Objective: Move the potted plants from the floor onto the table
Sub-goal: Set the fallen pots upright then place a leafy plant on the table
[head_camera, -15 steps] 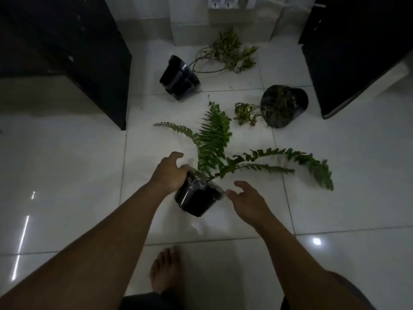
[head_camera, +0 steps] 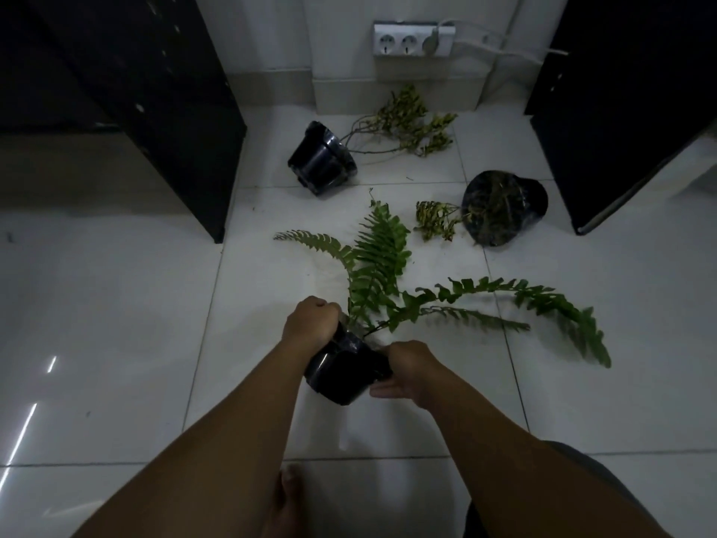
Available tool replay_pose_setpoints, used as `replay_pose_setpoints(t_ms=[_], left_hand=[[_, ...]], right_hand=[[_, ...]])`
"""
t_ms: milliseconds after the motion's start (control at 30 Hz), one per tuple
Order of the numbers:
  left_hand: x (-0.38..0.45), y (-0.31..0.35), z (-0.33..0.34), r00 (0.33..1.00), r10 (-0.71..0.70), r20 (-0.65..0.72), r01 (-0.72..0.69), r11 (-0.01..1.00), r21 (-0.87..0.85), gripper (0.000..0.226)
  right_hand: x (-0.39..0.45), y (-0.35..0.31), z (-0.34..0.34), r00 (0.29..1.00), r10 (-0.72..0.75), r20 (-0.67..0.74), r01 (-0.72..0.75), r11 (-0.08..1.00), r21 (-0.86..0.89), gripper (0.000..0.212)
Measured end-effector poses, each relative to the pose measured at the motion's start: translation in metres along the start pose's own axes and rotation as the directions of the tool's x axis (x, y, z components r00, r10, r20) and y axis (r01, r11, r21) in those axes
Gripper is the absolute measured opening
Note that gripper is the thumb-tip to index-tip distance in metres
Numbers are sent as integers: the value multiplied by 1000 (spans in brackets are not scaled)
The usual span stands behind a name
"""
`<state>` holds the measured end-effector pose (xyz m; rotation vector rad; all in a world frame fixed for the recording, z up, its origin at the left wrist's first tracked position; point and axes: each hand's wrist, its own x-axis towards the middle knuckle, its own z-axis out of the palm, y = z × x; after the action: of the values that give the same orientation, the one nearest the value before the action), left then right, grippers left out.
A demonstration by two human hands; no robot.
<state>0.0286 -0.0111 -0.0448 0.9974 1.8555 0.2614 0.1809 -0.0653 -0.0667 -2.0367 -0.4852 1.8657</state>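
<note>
Near the middle of the frame, the left hand (head_camera: 310,324) and the right hand (head_camera: 411,368) are clamped on opposite sides of the tipped fern pot (head_camera: 343,368), probably because its long fronds pull it sideways above the floor (head_camera: 116,324).

- The floor (head_camera: 116,343) is glossy white tile, mirroring streaks of light.
- The fern's pot (head_camera: 341,372) looks like smooth, shiny black plastic.
- The far tipped pot (head_camera: 322,161) has the same glossy black sheen.
- The dark cabinets (head_camera: 163,91) look matt.
- The socket strip (head_camera: 411,38) has a silvery, smooth face.
</note>
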Motion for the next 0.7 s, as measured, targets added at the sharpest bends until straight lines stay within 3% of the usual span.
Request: replay_pose_setpoints(t_ms=[133, 233, 400, 700], left_hand=[[-8, -2, -5, 994, -23, -109, 3, 983, -183, 38], [-10, -5, -12, 977, -57, -206, -13, 947, -321, 32], [-14, -10, -13, 959, -87, -268, -49, 886, -462, 29], [-7, -29, 8, 985, -88, -148, -19, 798, -603, 49]], right_hand=[[-3, -3, -5, 995, -83, -52, 84, 996, 15, 18], [-4, -8, -4, 981, -161, -106, 162, 987, 3, 19], [-2, -13, 8, 934, -291, -206, 295, 956, -11, 47], [30, -6, 6, 853, -388, -350, 367, 922, -126, 43]])
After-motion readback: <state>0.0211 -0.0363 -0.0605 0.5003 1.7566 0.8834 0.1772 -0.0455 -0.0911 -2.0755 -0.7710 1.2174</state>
